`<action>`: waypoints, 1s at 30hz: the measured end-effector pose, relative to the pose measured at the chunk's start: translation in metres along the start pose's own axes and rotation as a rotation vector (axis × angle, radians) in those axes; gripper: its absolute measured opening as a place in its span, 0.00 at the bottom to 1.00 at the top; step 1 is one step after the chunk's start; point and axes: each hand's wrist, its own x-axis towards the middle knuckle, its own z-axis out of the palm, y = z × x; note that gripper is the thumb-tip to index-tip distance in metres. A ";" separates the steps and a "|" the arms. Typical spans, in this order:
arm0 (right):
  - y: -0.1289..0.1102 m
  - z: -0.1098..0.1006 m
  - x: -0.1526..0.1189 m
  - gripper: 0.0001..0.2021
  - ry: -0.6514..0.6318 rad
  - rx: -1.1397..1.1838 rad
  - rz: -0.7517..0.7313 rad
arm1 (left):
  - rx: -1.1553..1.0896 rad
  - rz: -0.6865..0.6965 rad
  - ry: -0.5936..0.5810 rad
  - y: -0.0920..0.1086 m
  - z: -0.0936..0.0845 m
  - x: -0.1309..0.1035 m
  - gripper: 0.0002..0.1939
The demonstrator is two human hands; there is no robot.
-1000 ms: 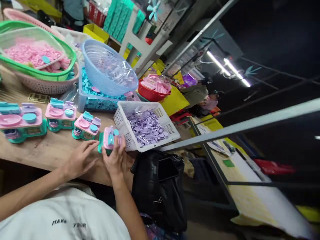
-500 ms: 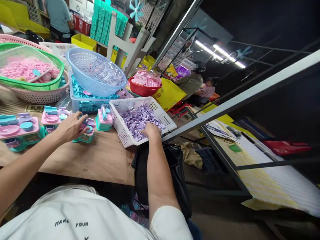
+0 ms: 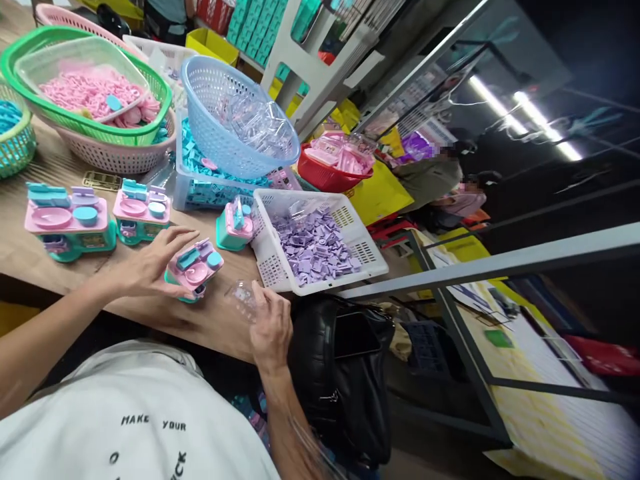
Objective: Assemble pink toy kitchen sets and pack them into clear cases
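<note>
My left hand (image 3: 155, 263) is closed around the left side of a small pink and teal toy kitchen (image 3: 195, 268), thumb in front and fingers behind. My right hand (image 3: 271, 320) pinches a clear plastic piece (image 3: 243, 300) over the table, just right of that toy. Behind it stands another toy kitchen (image 3: 235, 225), beside a white basket (image 3: 327, 288) of small purple parts (image 3: 323, 247). Two more toy kitchens, a larger one (image 3: 70, 220) and a smaller one (image 3: 141, 210), stand to the left on the table.
A blue basket (image 3: 220, 133) of clear pieces rests on a bin of teal parts (image 3: 210, 187). A green basket (image 3: 150, 137) holds pink parts at the left. A black bag (image 3: 340, 380) hangs at the table's right edge, near a metal bar (image 3: 500, 261). People sit farther back.
My right hand has left the purple parts and come back over the table with a clear piece. My left hand now grips the toy's side, and the toy is turned. The view has shifted.
</note>
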 end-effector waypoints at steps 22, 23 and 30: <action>0.034 -0.017 0.035 0.45 -0.643 0.383 -0.030 | -0.504 -0.019 -0.032 -0.025 0.077 0.006 0.65; 0.030 -0.032 0.041 0.45 -0.594 0.397 -0.027 | -0.504 -0.017 -0.013 -0.023 0.082 0.008 0.65; -0.023 -0.050 0.112 0.43 -0.493 0.244 -0.263 | -0.482 -0.141 0.126 0.007 0.121 0.013 0.67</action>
